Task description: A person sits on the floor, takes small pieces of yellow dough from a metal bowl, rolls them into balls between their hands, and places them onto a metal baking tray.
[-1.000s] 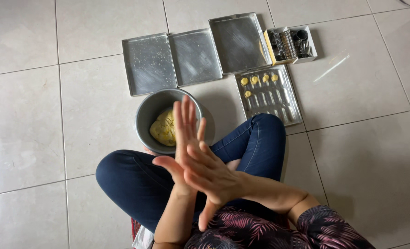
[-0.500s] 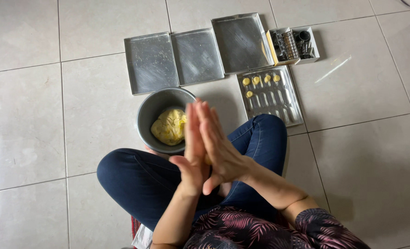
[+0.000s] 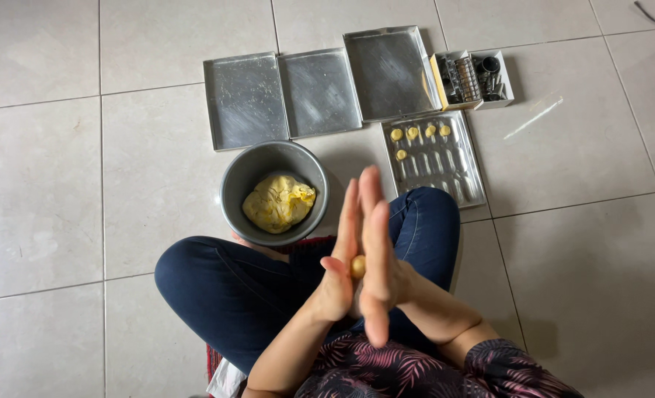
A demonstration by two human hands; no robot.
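Compared with half a second ago, the palms have slid against each other: the left hand [image 3: 340, 273] now sits a little lower and nearer the body, the right hand [image 3: 381, 273] lies across it with its fingertips blurred, and a small yellow dough ball [image 3: 357, 266] now shows in the gap between the palms, where before the hands hid it. Both hands are flat, fingers straight and held together, pressed on the ball from either side; neither hand curls round it. The bowl, trays and box have not shifted.

Taking the round grey metal bowl [image 3: 233, 193] as the landmark: the hands and ball hover just nearer the person than the bowl and a little to its right, above the knee in blue jeans [image 3: 427, 221]. Inside the bowl lies one big lump of yellow dough [image 3: 278, 202].

Counts: one bowl, one lump, one ball in the hands. Beyond the bowl stand three bare metal trays [image 3: 320, 92] in a row, edges touching. To the bowl's right lies a fourth tray, a ridged one [image 3: 453, 173], bearing five small dough pieces [image 3: 396, 135], four in its far row and one below. Farther right of the bare trays sits one white box [image 3: 503, 88] of small metal tools.
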